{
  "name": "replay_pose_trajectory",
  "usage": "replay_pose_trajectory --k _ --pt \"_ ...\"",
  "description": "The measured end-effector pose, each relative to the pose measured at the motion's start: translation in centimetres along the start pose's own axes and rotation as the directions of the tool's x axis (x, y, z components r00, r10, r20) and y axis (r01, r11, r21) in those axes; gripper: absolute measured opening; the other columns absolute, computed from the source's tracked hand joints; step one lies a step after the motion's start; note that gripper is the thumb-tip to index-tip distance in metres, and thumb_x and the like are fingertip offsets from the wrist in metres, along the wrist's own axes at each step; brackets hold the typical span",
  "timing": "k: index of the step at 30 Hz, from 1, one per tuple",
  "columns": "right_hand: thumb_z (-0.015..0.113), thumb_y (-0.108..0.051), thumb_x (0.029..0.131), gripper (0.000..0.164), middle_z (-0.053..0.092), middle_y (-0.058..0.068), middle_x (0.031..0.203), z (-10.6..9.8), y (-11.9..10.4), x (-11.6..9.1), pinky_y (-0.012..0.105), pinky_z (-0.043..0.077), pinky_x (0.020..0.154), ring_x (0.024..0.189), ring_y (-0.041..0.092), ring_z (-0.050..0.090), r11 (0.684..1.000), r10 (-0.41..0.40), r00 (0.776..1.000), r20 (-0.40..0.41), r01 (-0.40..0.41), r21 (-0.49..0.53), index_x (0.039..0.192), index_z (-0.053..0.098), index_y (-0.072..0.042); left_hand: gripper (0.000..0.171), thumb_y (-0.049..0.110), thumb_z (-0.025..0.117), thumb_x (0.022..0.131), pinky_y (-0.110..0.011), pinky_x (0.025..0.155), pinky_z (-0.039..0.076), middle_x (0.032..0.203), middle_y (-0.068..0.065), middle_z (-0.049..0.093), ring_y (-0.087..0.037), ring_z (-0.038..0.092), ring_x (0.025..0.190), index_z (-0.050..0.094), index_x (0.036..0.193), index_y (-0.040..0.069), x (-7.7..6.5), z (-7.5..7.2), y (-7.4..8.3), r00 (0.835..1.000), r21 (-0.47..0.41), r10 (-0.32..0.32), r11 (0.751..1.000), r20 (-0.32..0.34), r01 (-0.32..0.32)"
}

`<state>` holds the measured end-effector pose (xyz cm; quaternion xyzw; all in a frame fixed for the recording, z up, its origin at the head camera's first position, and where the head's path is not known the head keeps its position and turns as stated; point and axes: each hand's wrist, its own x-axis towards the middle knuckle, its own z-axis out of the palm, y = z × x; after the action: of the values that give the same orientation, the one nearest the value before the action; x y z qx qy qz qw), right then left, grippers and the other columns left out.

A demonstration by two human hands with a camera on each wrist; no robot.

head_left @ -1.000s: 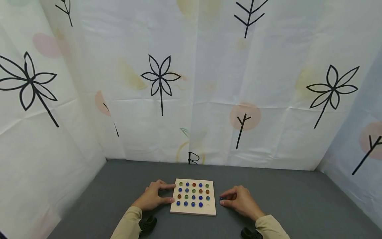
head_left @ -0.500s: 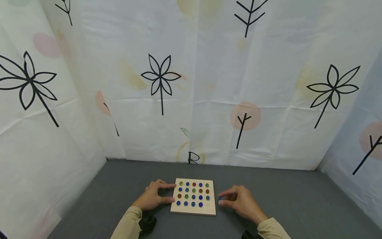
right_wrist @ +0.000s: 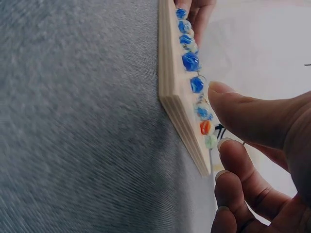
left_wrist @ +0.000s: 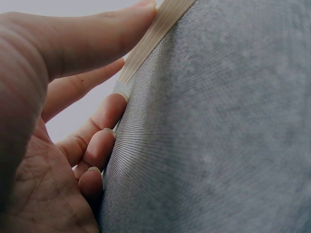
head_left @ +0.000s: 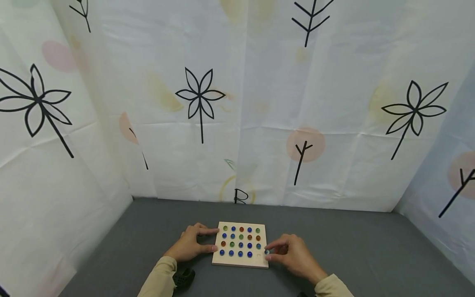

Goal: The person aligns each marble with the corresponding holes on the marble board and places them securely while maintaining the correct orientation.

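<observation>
A pale wooden board (head_left: 239, 262) with rows of glass marbles, blue, green and orange-red, lies flat on the grey table. One hollow (head_left: 259, 255) at its near right corner holds no marble. My left hand (head_left: 191, 244) touches the board's left edge with thumb and forefinger, both stretched out. In the left wrist view the thumb (left_wrist: 112, 36) rests at the wooden edge while the lower fingers bend at the cloth. My right hand (head_left: 294, 255) pinches a bluish clear marble (head_left: 266, 252) between thumb and forefinger, at the board's right edge beside that hollow.
Grey cloth (head_left: 356, 247) covers the table around the board. White fabric walls (head_left: 259, 103) with printed plants and flowers enclose the back and both sides. A dark strap piece (head_left: 184, 279) sits by the left wrist.
My right hand has moved left with the pinched marble, from beside the board to its right edge. My left hand and the board have stayed put.
</observation>
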<state>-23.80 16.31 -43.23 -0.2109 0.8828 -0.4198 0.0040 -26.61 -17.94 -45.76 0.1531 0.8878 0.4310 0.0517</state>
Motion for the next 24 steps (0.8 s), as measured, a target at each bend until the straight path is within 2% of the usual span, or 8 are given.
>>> replay_pose_trajectory --k 13,24 --pt "0.088 -0.017 0.08 0.014 0.057 -0.006 0.075 1.3 -0.2 0.4 0.025 0.043 0.054 0.064 0.007 0.05 1.0 0.012 0.999 0.033 -0.012 -0.01 0.092 0.083 -0.012 0.054 0.038 0.085 0.083 -0.072 0.099 0.028 0.119 -0.003 0.056 -0.038 0.044 0.124 0.071 0.132 0.023 0.0 0.1 0.0 1.0 0.003 -0.019 1.0 -0.006 0.019" --pt "0.086 -0.018 0.082 0.014 0.057 -0.005 0.076 1.5 -0.5 0.7 0.025 0.042 0.055 0.065 0.008 0.05 1.0 0.015 0.998 0.063 -0.014 -0.011 0.094 0.083 -0.011 0.054 0.038 0.085 0.083 -0.073 0.1 0.025 0.121 -0.004 0.056 -0.039 0.043 0.125 0.071 0.133 0.022 0.1 0.1 -0.3 1.0 -0.002 0.001 1.0 0.001 -0.001"
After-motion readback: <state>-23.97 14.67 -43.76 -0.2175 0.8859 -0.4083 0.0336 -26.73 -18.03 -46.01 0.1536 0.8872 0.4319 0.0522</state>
